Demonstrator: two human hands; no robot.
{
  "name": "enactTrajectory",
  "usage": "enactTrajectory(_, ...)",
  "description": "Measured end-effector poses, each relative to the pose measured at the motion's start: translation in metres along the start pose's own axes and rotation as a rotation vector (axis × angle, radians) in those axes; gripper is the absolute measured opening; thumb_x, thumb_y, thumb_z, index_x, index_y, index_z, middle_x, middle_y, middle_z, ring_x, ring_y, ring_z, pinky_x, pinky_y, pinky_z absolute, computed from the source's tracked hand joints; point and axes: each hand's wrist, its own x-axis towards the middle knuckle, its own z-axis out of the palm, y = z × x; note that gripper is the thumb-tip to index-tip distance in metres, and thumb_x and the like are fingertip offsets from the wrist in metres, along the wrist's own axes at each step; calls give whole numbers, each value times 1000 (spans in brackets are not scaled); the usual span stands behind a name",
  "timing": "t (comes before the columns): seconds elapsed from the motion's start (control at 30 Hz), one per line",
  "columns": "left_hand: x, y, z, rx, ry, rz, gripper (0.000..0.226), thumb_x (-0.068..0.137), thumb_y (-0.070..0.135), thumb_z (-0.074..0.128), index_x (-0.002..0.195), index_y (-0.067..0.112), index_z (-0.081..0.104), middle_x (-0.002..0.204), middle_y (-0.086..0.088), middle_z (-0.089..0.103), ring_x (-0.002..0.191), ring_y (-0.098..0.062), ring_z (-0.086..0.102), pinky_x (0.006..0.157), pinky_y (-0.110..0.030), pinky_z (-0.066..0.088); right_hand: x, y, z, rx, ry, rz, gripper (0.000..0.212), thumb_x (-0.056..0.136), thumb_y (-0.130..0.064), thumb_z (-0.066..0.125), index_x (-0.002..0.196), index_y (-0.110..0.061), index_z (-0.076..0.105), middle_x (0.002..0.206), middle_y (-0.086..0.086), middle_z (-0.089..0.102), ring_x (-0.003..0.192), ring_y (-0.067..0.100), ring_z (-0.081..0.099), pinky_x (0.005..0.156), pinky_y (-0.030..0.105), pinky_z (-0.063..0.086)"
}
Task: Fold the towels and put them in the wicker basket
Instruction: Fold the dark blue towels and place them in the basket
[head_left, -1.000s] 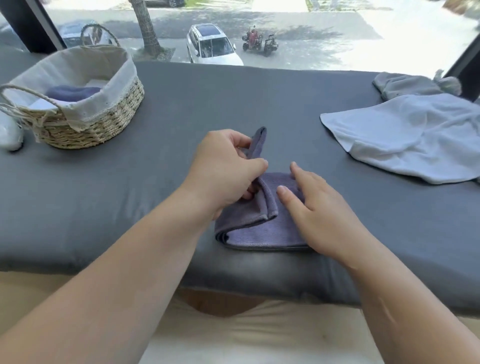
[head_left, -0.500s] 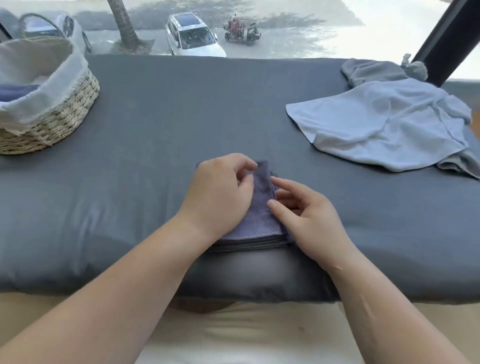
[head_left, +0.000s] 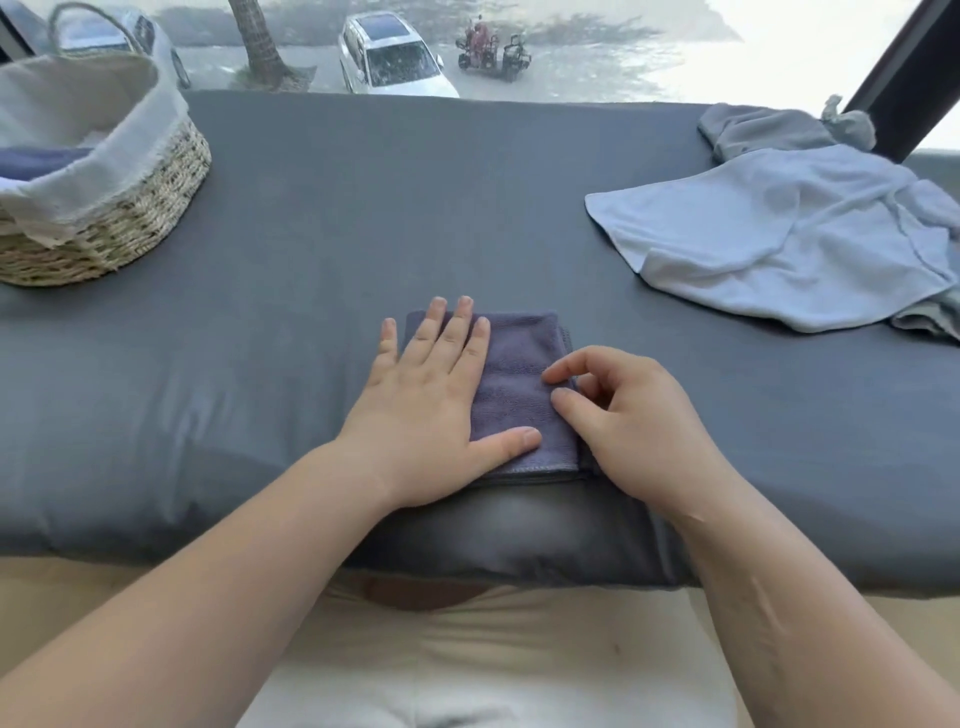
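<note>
A small purple towel (head_left: 519, 384) lies folded into a rectangle near the front edge of the grey padded surface (head_left: 363, 208). My left hand (head_left: 431, 410) lies flat on its left half, fingers straight, thumb stretched along the near edge. My right hand (head_left: 634, 421) sits at the towel's right edge with its fingers loosely curled; the index fingertip and thumb tip touch that edge. The wicker basket (head_left: 130, 218), lined with pale cloth, stands at the far left, and a folded dark blue towel (head_left: 36, 161) shows inside it.
A light blue towel (head_left: 779, 234) lies spread and rumpled at the right, with a grey towel (head_left: 763, 130) bunched behind it. A dark window post (head_left: 904, 67) rises at the far right corner. Beyond the surface is a window onto a street.
The raised flap of the purple towel has been laid down into a flat rectangle. My left hand went from pinching the towel to lying flat on it; my right hand stays at its right edge.
</note>
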Motion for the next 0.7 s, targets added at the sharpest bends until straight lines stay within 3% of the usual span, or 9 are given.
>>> enactTrajectory(0.17,4,4,8,13,-22,15,118,69,92,1,157,15,-14,164,-6,-22,149,-22,-25,122,-53,-6,0,-14,-11,-355,-71,-23,10,91,-27,63,98,-33,67,70,-9,58,80,16,58,74,33,49)
enactTrajectory(0.27,4,4,10,10,-21,30,121,68,94,2,157,14,-14,164,-7,-23,149,-21,-26,122,-53,-6,1,-29,-8,-733,44,-126,16,93,-30,58,108,-30,65,93,-5,55,98,25,53,78,37,47)
enactTrajectory(0.33,4,6,11,-16,-11,26,124,66,96,3,157,13,-13,164,-6,-22,149,-20,-26,122,-52,-6,5,-38,2,-757,167,-275,26,95,-32,53,115,-20,66,108,4,60,105,30,55,83,42,50)
enactTrajectory(0.37,5,7,11,-37,-8,18,126,65,97,4,157,13,-13,164,-6,-21,149,-20,-26,122,-52,-6,8,-41,10,-736,141,-308,38,98,-37,46,126,-17,62,124,8,60,119,33,53,95,45,48)
enactTrajectory(0.43,5,10,12,-54,-7,-4,125,65,94,12,157,13,-14,164,-5,-22,148,-20,-28,122,-51,-9,17,-36,23,-721,-101,-250,66,100,-54,22,154,-18,35,162,5,30,152,27,20,122,50,20)
enactTrajectory(0.5,5,14,13,-41,-8,-18,125,64,89,18,156,12,-16,163,-7,-24,147,-20,-30,121,-51,-11,21,-22,32,-690,-302,-146,83,92,-69,1,161,-24,5,169,-6,-5,154,15,-12,124,48,-5)
enactTrajectory(0.57,4,15,13,-57,6,-46,128,63,90,23,155,11,-17,162,-8,-27,147,-22,-32,121,-51,-11,21,-9,31,-634,-342,-124,91,83,-75,-6,160,-27,-7,166,-11,-17,151,9,-22,123,47,-11)
enactTrajectory(0.7,-6,9,14,-126,3,-89,140,57,99,25,155,9,-19,161,-9,-30,146,-22,-33,122,-50,-11,18,-3,31,-655,-325,-136,90,83,-73,-6,159,-25,-11,165,-11,-21,150,8,-25,124,47,-11)
